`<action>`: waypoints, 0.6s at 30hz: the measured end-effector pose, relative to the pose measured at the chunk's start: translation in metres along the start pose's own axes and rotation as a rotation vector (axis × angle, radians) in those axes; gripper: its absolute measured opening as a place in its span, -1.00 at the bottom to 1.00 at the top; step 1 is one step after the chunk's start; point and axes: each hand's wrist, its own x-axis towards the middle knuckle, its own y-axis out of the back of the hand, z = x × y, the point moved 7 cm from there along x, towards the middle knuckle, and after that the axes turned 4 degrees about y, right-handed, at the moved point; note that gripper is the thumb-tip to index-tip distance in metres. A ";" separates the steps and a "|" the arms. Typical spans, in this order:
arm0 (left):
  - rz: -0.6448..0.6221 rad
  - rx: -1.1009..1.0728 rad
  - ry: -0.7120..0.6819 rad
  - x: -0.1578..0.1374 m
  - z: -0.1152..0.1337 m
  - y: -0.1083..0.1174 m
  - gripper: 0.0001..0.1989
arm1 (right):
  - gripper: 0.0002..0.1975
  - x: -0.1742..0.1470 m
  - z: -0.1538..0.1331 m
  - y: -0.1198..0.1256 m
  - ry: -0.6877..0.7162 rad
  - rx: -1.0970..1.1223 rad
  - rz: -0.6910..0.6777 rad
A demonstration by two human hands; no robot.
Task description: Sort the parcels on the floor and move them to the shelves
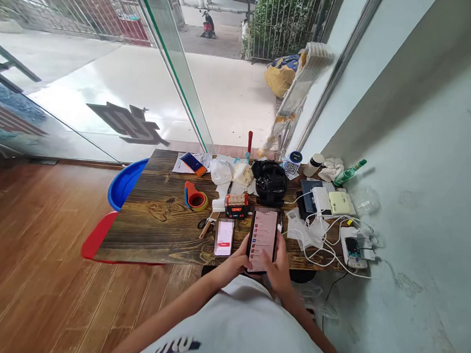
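A smartphone [262,239] with a lit list on its screen is held above the near edge of the wooden table [154,222], toward its right half. It could be dropped onto the table edge or the floor, since it appears to be supported only at its lower part while the upper part stands free; a slip of the thumb would be enough. The left hand [238,262] is closed around the lower left edge of the smartphone, and the right hand [279,267] is wrapped around its lower right side, a thumb lying over the screen. A second phone [224,238] lies flat just beside it to the left, with scissors [206,226] next to that. White cables [328,243] trail near the right edge and could be snagged by a forearm.
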 end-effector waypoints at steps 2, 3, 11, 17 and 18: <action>-0.020 0.162 -0.003 0.006 -0.002 0.000 0.10 | -0.20 -0.011 0.019 -0.002 -0.083 0.028 0.049; -0.053 0.271 -0.009 0.010 -0.003 -0.001 0.11 | -0.19 -0.017 0.030 0.000 -0.124 0.048 0.094; -0.118 1.169 -0.064 0.062 -0.043 0.017 0.21 | -0.38 -0.034 0.130 0.043 -0.418 0.165 0.250; 0.278 1.347 -0.071 0.110 -0.044 0.074 -0.34 | -0.42 -0.024 0.172 0.051 -0.515 -0.044 0.177; 0.321 1.335 -0.076 0.116 -0.041 0.083 -0.39 | -0.39 -0.022 0.177 0.048 -0.523 -0.101 0.177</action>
